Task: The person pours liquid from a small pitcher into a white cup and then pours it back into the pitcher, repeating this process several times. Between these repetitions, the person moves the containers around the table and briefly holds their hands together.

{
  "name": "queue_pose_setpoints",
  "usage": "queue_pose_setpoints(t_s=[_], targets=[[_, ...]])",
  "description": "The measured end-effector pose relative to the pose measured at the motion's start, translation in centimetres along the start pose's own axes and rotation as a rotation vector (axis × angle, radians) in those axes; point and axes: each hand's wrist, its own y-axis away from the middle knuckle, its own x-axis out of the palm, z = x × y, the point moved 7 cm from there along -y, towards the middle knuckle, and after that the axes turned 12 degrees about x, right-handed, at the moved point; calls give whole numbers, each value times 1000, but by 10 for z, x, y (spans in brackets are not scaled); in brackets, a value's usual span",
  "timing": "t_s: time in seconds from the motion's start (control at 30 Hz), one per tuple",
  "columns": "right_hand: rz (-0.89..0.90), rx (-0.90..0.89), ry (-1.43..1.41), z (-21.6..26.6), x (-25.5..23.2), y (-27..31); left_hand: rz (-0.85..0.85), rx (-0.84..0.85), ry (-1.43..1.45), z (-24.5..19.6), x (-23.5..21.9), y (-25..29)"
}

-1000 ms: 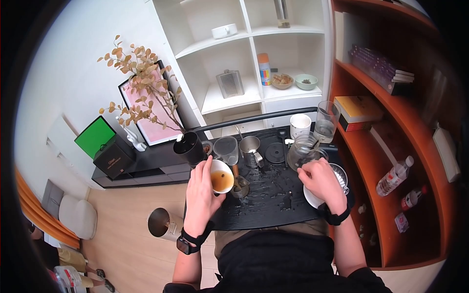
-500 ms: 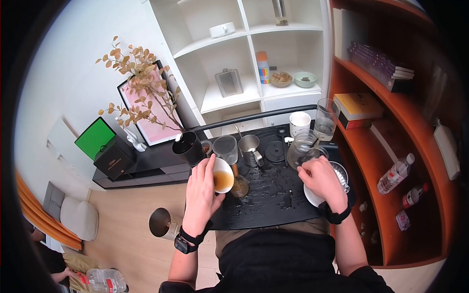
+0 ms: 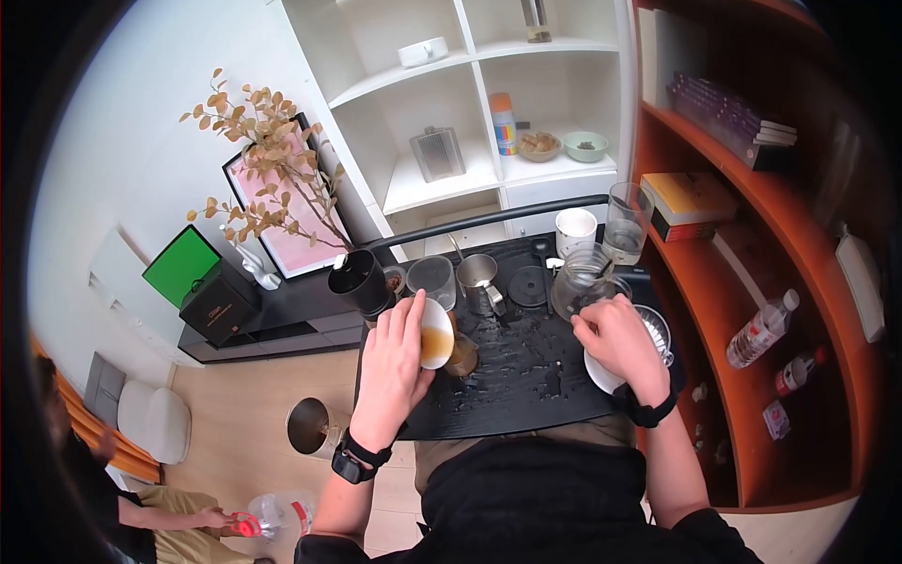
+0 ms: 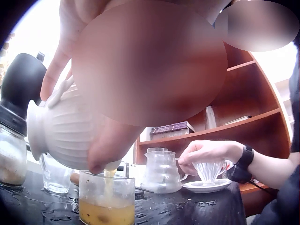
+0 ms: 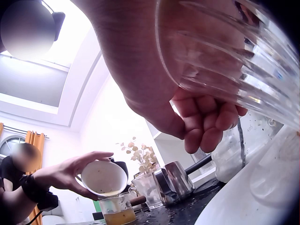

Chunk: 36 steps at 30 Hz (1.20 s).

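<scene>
My left hand grips a ribbed white cup, tilted far over to the right. A thin stream of yellow-brown liquid runs from its lip into a small glass pot with a wooden side handle. That pot is partly filled with cloudy yellowish liquid. My right hand hangs with loosely curled fingers and nothing between them. It is beside a glass server and over a clear ribbed glass dripper on a white saucer.
On the wet black table stand a steel pitcher, a drinking glass, a white cup and a tall glass. A dark grinder is at the left. A steel bin stands on the floor; another person holds a large plastic bottle.
My left hand has tipped the white cup further right, and liquid now pours into the glass pot. My right hand stays put. The other person has come further into view at lower left.
</scene>
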Motion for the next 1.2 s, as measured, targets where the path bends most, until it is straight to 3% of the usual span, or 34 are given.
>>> queue_pose_setpoints(t_s=[1.03,1.2], targets=[[-4,1,-12,-2,-1,-1,261,189,-494,-18,18,-9],[-25,-13,-20,0,-2,0,223,181,-402,-16,14,-7]])
